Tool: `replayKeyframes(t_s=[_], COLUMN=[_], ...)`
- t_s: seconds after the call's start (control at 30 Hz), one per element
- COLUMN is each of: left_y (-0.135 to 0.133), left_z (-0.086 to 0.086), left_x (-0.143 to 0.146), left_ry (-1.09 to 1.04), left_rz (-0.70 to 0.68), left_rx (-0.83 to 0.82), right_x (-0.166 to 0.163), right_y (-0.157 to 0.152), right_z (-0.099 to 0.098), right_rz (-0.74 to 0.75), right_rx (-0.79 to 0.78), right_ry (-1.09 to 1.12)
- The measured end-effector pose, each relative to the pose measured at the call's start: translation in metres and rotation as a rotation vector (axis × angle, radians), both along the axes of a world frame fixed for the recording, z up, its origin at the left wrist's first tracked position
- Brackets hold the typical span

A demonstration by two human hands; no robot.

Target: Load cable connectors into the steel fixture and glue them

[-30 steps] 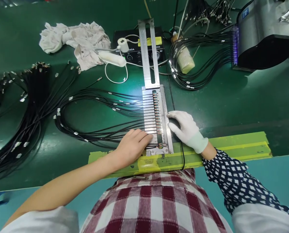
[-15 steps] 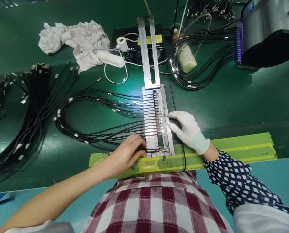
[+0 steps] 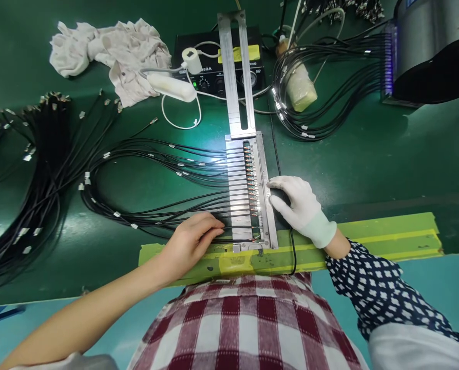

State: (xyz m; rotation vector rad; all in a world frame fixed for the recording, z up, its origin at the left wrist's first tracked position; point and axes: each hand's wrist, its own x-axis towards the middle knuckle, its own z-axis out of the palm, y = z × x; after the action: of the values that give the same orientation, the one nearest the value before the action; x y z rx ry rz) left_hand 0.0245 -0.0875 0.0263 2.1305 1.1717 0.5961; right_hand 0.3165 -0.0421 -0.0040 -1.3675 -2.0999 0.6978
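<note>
My bare left hand (image 3: 194, 240) pinches a black cable (image 3: 239, 227) between thumb and fingertips, just left of the lower end of a metal fixture (image 3: 240, 192). Several black cables (image 3: 164, 154) lie side by side across its slotted plate, their stripped ends and small connectors in a row along the slot. The lowest cable's connector (image 3: 256, 238) sits close to the near end. My right hand (image 3: 301, 208), in a white glove, touches the fixture's right edge with thumb and forefinger, which are apart. A slotted metal lid (image 3: 235, 77) stands swung back at the far end.
A black control box (image 3: 206, 77) and a crumpled white cloth (image 3: 129, 56) lie behind. Bundled cables (image 3: 52, 149) spread at left. More cables (image 3: 310, 131) run into a grey machine (image 3: 433, 56) at right. Yellow-green tape (image 3: 383, 236) lines the front edge.
My left hand has drawn slightly left, away from the plate, and another cable now shows above the lowest one. My right hand stays at the fixture's edge. The view has shifted a little.
</note>
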Motion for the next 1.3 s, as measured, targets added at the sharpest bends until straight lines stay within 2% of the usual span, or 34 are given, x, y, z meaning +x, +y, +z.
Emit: replayKeyframes(t_s=[0.13, 0.3, 0.5, 0.63, 0.8, 0.97, 1.1, 1.17, 1.3], left_y=[0.002, 0.006, 0.021, 0.023, 0.017, 0.017, 0.018, 0.017, 0.009], left_z=[-0.007, -0.006, -0.006, -0.007, -0.005, -0.009, -0.015, -0.019, -0.024], left_x=[0.001, -0.002, -0.005, -0.006, -0.004, -0.005, -0.006, -0.006, -0.006], left_ry=[0.127, 0.249, 0.185, 0.122, 0.199, 0.070, 0.062, 0.104, 0.307], left_rz=[-0.098, -0.244, -0.332, -0.341, -0.356, -0.344, -0.347, -0.338, -0.249], left_rx=[0.154, 0.185, 0.135, 0.081, 0.242, 0.113, 0.121, 0.185, 0.449], right_x=[0.000, 0.000, 0.000, 0.000, 0.001, 0.001, 0.001, 0.001, 0.000], right_y=[0.000, 0.000, 0.001, 0.001, 0.001, 0.002, 0.002, 0.002, 0.002], right_z=[0.001, 0.001, -0.001, -0.002, -0.002, -0.001, -0.001, -0.001, -0.001], right_rz=[-0.006, -0.003, -0.003, 0.000, -0.003, -0.001, 0.000, -0.005, -0.003], right_rx=[-0.001, 0.001, -0.003, -0.004, 0.001, -0.004, -0.007, -0.008, -0.012], right_ry=[-0.002, 0.003, -0.006, -0.001, 0.010, 0.016, 0.015, 0.015, 0.024])
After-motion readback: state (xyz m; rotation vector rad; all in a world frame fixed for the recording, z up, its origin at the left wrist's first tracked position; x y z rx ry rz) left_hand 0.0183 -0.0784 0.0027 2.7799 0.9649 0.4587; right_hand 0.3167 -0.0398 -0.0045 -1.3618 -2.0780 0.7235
